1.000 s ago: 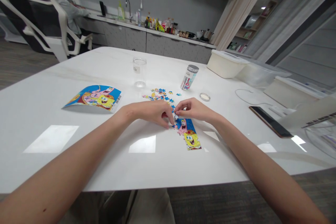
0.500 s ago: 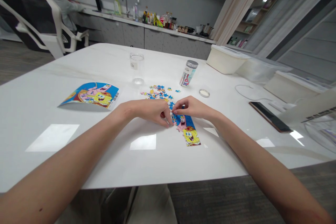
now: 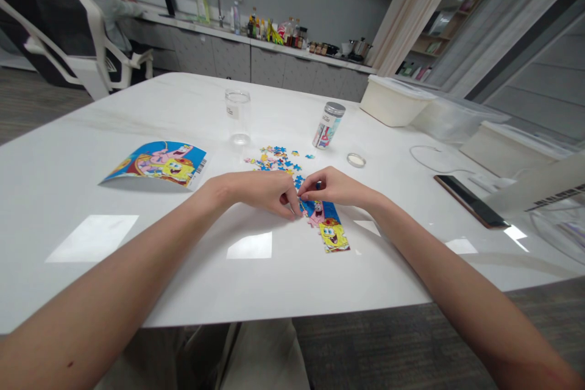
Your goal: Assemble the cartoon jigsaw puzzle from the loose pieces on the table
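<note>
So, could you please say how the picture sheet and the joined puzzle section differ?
The picture sheet is curled, while the joined puzzle section lies flat. The sheet is larger than the section. The sheet's edges are smooth; the section's left edge is jagged. Both show yellow and pink characters.

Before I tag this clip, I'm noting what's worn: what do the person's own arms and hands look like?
The left hand and right hand wear no gloves; no watch or bracelet shows. No sleeve covers the visible left forearm or right forearm; the left one bears a small spot. No ring shows, though some fingers are hidden.
</note>
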`<state>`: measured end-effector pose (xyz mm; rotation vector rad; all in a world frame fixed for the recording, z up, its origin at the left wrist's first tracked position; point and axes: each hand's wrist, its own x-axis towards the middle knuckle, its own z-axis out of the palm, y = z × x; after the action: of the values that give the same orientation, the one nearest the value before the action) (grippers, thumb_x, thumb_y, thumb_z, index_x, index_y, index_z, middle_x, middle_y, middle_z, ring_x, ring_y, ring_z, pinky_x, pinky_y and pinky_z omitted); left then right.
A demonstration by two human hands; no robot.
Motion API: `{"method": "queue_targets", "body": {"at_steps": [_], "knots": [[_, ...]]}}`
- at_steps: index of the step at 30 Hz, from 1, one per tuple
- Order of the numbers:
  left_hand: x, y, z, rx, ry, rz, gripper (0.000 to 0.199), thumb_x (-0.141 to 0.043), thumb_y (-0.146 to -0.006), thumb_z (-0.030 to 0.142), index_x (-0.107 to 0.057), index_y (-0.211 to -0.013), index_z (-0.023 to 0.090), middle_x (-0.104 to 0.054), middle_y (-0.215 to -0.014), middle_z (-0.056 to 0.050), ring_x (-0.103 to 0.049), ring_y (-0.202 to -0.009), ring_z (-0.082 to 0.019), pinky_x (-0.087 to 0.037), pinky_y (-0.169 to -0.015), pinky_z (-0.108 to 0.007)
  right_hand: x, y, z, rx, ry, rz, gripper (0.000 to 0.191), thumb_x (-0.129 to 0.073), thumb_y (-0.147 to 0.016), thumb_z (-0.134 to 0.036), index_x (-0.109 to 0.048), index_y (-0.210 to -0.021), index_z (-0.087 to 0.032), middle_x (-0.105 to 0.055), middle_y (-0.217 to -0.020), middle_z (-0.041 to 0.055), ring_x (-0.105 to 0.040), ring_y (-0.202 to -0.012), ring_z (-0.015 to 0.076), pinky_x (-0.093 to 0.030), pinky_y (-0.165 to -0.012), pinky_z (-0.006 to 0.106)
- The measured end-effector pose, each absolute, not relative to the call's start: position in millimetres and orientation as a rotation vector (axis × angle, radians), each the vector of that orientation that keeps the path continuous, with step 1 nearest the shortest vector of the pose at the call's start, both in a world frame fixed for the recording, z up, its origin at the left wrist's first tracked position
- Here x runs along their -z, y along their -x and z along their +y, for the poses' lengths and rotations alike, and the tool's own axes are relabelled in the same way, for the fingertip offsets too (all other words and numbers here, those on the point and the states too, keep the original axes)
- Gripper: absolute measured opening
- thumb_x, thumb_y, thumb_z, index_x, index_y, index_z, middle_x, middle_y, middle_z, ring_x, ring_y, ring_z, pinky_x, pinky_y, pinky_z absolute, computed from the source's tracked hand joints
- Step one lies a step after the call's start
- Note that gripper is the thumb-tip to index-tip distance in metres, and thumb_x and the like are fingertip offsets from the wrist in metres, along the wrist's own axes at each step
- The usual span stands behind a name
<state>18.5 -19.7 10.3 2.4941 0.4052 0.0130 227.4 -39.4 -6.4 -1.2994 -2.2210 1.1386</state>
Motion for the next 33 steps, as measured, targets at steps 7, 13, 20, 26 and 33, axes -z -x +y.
{"method": "queue_targets", "body": {"at_steps": [7, 13, 20, 26, 33], "knots": [[-13, -20, -22, 0.070, -2.481, 0.488, 0.022, -0.063, -0.080, 0.020, -0.078, -0.096, 0.023, -0.074, -0.080, 0.000, -0.051, -0.059, -0.008, -0.035, -0.058, -0.019, 8, -227, -39, -1.002, 1.268, -2.301, 0.012, -0.067, -0.072, -0.024, -0.074, -0.080, -0.018, -0.067, -0.083, 0.0034, -0.055, -0.070, 0.0118, -0.043, -0.063, 0.027], [-11, -19, -19, 0.036, -2.505, 0.430, 0.020, -0.063, -0.080, 0.021, -0.078, -0.094, 0.021, -0.066, -0.068, 0.002, -0.043, -0.054, -0.006, -0.031, -0.055, -0.019, 6, -224, -40, -0.993, 1.258, -2.255, 0.013, -0.064, -0.075, -0.028, -0.070, -0.080, -0.017, -0.065, -0.077, 0.0028, -0.053, -0.068, 0.0125, -0.041, -0.062, 0.028], [-11, -18, -18, -0.042, -2.603, 0.483, 0.020, -0.061, -0.082, 0.024, -0.074, -0.097, 0.021, -0.051, -0.057, 0.005, -0.042, -0.053, -0.009, -0.031, -0.056, -0.020, 2, -247, -24, -0.472, 1.402, -2.147, 0.020, -0.054, -0.084, -0.032, -0.067, -0.085, -0.016, -0.065, -0.080, 0.0054, -0.053, -0.069, 0.0153, -0.040, -0.065, 0.029], [-8, -18, -16, -0.017, -2.824, 0.810, 0.023, -0.045, -0.087, 0.017, -0.063, -0.102, 0.018, -0.063, -0.075, -0.005, -0.053, -0.065, -0.015, -0.034, -0.059, -0.024, 3, -274, -12, -0.141, 1.505, -2.364, 0.018, -0.049, -0.086, -0.023, -0.066, -0.087, -0.016, -0.065, -0.084, 0.0071, -0.055, -0.072, 0.0174, -0.040, -0.070, 0.031], [-7, -18, -16, 0.086, -2.882, 0.907, 0.025, -0.040, -0.089, 0.023, -0.056, -0.108, 0.018, -0.062, -0.074, -0.007, -0.053, -0.061, -0.017, -0.032, -0.055, -0.027, 2, -265, -19, -0.463, 1.336, -2.608, 0.023, -0.060, -0.084, -0.040, -0.064, -0.090, -0.018, -0.063, -0.083, 0.0053, -0.057, -0.074, 0.0171, -0.043, -0.068, 0.030]]}}
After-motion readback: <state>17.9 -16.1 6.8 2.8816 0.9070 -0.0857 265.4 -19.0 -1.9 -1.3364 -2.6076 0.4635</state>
